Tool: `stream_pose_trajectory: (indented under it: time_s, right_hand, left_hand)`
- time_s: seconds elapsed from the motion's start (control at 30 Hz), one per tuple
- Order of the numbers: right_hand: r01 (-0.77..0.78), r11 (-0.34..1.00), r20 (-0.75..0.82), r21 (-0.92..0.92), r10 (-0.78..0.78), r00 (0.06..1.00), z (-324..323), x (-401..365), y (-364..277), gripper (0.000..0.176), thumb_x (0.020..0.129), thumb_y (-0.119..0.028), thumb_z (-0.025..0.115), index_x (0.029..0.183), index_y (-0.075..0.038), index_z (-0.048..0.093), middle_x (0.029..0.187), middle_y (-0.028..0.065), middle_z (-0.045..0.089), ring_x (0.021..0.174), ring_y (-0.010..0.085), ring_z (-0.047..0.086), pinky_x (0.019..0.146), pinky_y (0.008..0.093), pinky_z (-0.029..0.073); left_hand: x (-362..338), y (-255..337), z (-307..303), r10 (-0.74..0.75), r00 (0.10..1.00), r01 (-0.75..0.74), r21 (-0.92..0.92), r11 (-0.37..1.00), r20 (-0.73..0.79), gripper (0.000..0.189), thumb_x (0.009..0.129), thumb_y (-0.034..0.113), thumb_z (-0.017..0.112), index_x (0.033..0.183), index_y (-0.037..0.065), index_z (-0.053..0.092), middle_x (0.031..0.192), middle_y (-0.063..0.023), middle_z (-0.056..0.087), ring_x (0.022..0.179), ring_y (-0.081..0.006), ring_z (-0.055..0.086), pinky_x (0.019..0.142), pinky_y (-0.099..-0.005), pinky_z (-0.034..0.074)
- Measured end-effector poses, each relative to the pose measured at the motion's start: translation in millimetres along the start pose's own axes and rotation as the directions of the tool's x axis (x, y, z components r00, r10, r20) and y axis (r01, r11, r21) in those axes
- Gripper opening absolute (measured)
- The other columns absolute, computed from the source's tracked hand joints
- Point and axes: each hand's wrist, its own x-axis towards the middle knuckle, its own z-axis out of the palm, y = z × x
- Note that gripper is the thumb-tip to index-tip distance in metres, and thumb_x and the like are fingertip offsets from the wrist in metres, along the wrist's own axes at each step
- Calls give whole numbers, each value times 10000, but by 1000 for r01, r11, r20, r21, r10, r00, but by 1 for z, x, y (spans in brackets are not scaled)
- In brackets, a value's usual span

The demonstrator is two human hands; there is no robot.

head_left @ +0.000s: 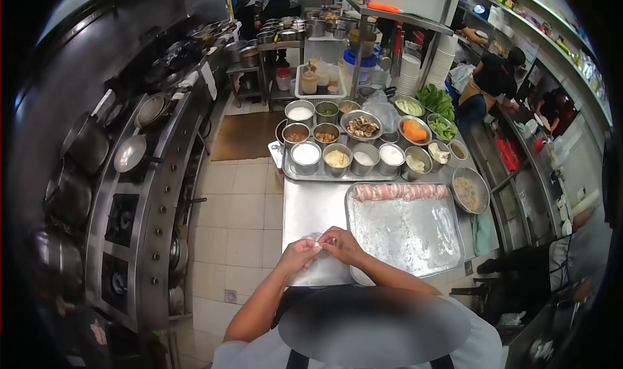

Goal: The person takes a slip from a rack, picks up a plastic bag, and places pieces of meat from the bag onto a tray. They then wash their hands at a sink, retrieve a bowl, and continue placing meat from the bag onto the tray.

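Note:
My left hand (299, 255) and my right hand (342, 244) meet over the near part of the steel table (305, 210). The fingertips of both are pinched together around a small whitish, translucent piece (317, 244); I cannot tell what it is. To the right of my hands, and close to my right forearm, lies a large metal tray (405, 236). Along its far edge rests a row of pale pink, rolled meat pieces (401, 192). The rest of the tray's surface looks wet and shiny.
Behind the tray stand metal bowls with white powder (305, 153), sliced mushrooms (361, 128) and orange chunks (414, 133). A bowl of liquid (470, 190) sits at the right edge, with a green cloth (481, 234) below. Stoves (123, 220) line the left. Other people (496, 80) work farther off.

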Motion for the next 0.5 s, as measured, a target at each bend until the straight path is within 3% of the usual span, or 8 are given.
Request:
stream_pose_trajectory:
  time_s: [0.07, 0.1, 0.17, 0.3, 0.37, 0.5]
  right_hand:
    - [67, 972, -46, -225, -79, 996, 1, -6, 0, 141, 791, -146, 702, 873, -37, 667, 886, 84, 625, 783, 190, 608, 705, 284, 497]
    - [63, 973, -48, -222, -76, 996, -1, -9, -6, 141, 791, -146, 702, 873, -37, 667, 886, 84, 625, 783, 190, 608, 705, 284, 497]
    - [302, 848, 24, -435, -324, 946, -2, -16, -21, 154, 801, -150, 684, 884, -27, 646, 866, 119, 612, 808, 270, 605, 711, 335, 506]
    - [189, 826, 23, -531, -209, 978, 5, -22, -26, 125, 815, -151, 648, 819, -28, 626, 855, 132, 610, 818, 321, 574, 730, 405, 482]
    - [291, 771, 58, -566, -315, 947, 6, -18, -33, 114, 823, -138, 620, 802, -26, 617, 842, 136, 603, 784, 315, 566, 714, 411, 479]
    - [354, 748, 76, -562, -380, 922, 13, -11, -25, 71, 779, -104, 636, 810, -42, 618, 811, 110, 568, 775, 292, 565, 684, 385, 488]
  left_hand:
    - [2, -5, 4, -30, 999, 24, -173, 985, -32, 141, 927, 199, 612, 934, 61, 579, 586, 25, 493, 447, -54, 407, 385, -202, 307]
    - [4, -8, 6, -35, 999, 29, -171, 985, -31, 141, 927, 199, 612, 934, 61, 579, 586, 25, 493, 447, -54, 407, 385, -202, 307]
    - [5, -14, 10, -65, 989, 33, -238, 971, -131, 136, 926, 191, 610, 909, 57, 597, 589, 27, 498, 443, -53, 403, 377, -203, 306]
    - [1, -12, 18, -100, 969, 51, -216, 975, -224, 152, 925, 193, 611, 870, 51, 615, 597, 22, 509, 447, -51, 408, 372, -197, 302]
    - [1, -9, 19, -21, 940, -32, -150, 988, -340, 181, 892, 195, 661, 789, 52, 620, 599, 12, 513, 459, -57, 437, 379, -194, 349]
    - [-1, -2, 14, 10, 937, -41, -81, 996, -349, 227, 874, 196, 687, 749, 29, 596, 622, -32, 573, 471, -78, 491, 386, -201, 392]
